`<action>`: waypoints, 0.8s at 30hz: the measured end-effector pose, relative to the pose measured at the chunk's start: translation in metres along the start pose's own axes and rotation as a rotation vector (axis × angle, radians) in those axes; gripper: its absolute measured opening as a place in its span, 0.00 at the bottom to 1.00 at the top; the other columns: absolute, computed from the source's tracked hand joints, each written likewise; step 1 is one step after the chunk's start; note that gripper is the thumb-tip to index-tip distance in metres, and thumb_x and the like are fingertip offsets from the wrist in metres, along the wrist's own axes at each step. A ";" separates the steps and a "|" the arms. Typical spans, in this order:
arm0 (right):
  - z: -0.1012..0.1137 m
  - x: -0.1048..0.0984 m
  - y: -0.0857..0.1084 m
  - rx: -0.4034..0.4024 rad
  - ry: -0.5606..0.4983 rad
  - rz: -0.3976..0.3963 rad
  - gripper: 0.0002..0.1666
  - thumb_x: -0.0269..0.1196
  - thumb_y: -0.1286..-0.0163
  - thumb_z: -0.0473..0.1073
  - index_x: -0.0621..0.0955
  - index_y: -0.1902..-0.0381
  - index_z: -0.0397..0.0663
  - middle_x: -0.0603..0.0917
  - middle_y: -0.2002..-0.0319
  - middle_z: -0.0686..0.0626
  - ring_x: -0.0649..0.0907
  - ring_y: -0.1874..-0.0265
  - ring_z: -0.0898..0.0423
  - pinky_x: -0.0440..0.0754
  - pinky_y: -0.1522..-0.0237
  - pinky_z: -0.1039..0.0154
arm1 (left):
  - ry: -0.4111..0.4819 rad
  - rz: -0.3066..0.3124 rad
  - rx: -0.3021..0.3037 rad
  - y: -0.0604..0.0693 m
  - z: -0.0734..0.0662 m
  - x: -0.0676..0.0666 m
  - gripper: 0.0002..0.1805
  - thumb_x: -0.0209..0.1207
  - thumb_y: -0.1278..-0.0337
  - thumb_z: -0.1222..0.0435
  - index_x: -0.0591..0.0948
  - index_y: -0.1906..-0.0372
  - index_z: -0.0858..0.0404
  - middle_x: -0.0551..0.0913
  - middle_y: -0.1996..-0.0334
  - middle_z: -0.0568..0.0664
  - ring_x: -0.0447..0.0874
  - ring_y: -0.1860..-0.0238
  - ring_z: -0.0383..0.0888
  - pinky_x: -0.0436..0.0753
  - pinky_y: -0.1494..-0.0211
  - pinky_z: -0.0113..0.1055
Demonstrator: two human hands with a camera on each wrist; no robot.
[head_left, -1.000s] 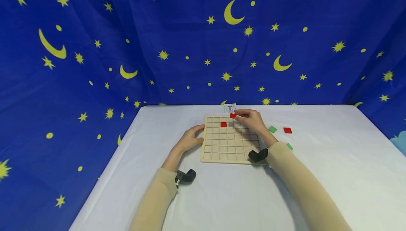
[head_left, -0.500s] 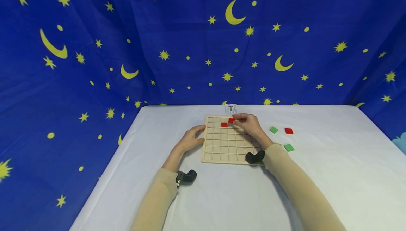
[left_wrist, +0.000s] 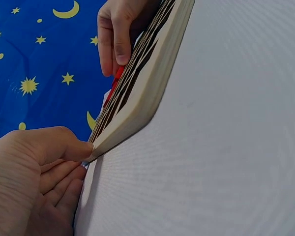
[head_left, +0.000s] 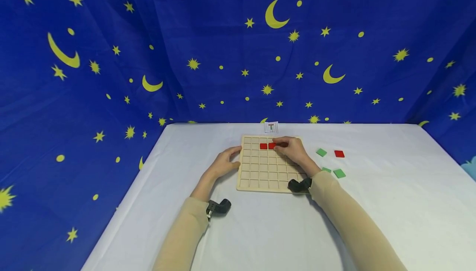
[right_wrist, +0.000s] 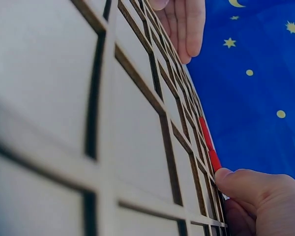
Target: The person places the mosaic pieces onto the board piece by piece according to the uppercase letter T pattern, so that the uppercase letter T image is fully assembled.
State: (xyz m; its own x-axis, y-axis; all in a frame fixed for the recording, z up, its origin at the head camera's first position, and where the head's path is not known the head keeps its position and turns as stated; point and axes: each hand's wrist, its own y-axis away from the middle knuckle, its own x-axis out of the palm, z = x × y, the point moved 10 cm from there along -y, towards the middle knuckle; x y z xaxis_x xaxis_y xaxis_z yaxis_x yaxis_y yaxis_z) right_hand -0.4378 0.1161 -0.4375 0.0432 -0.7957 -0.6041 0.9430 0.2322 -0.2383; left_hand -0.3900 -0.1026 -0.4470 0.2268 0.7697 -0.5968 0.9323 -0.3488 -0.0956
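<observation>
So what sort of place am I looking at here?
Probably a small staged tabletop setup: a blue moon-and-star cloth hangs behind a white-covered table, which holds a wooden grid board.

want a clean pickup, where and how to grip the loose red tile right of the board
Probably pinch the red tile by its near and far edges, from above and the right: it lies flat on the table, with a green tile to its left and a second green tile on its near side.
</observation>
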 end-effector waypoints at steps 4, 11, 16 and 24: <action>0.004 0.001 0.001 -0.037 0.012 0.003 0.18 0.68 0.41 0.36 0.83 0.51 0.39 0.83 0.52 0.41 0.79 0.49 0.44 0.76 0.45 0.50 | -0.009 0.000 -0.004 0.000 0.001 0.000 0.33 0.60 0.48 0.74 0.66 0.34 0.69 0.68 0.36 0.60 0.63 0.34 0.53 0.62 0.31 0.40; 0.007 0.001 0.003 -0.074 0.050 0.010 0.19 0.68 0.41 0.37 0.83 0.50 0.39 0.82 0.50 0.41 0.79 0.49 0.44 0.75 0.44 0.50 | -0.002 -0.002 -0.005 0.000 0.001 0.000 0.33 0.60 0.48 0.74 0.66 0.34 0.70 0.68 0.36 0.61 0.63 0.34 0.54 0.62 0.31 0.41; 0.006 0.002 0.002 -0.074 0.061 0.010 0.20 0.68 0.42 0.38 0.83 0.50 0.40 0.82 0.50 0.42 0.79 0.49 0.44 0.75 0.44 0.50 | -0.002 -0.003 -0.008 0.000 0.000 -0.001 0.33 0.60 0.48 0.74 0.66 0.34 0.70 0.68 0.36 0.60 0.63 0.34 0.53 0.63 0.31 0.41; 0.011 0.002 0.001 -0.149 0.117 0.014 0.20 0.69 0.42 0.39 0.83 0.50 0.40 0.83 0.52 0.41 0.80 0.51 0.44 0.76 0.46 0.50 | 0.009 -0.008 -0.003 0.000 0.001 0.000 0.33 0.60 0.48 0.75 0.66 0.34 0.70 0.68 0.36 0.61 0.64 0.34 0.54 0.63 0.31 0.41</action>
State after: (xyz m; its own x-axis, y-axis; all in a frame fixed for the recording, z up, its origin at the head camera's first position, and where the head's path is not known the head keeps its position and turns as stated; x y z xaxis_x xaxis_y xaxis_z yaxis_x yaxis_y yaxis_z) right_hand -0.4329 0.1083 -0.4306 0.0097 -0.7234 -0.6904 0.8830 0.3302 -0.3336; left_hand -0.3901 -0.1033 -0.4478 0.2218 0.7769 -0.5892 0.9349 -0.3412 -0.0979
